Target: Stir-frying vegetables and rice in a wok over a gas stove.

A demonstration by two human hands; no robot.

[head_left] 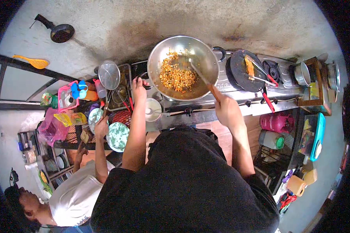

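A steel wok (207, 59) sits on the stove, with browned, finely chopped food (175, 76) spread across its bottom and left side. My left hand (139, 89) grips the dark loop handle (147, 86) on the wok's left side. In my right hand (229, 110) is the wooden handle of a metal spatula (201, 75). The spatula's blade reaches into the wok and is blurred, near the right edge of the food. Below the wok's left side, close to my left forearm, stands a small pale bowl (154, 105) with a spoon in it.
To the right, a dark flat pan (242, 77) holds a browned piece of food and red-handled tongs (264, 71). A saucepan (302, 74) stands beyond. At left, a co-worker's hand (101, 127) holds a mesh strainer (109, 75) near a green-and-white plate (118, 137).
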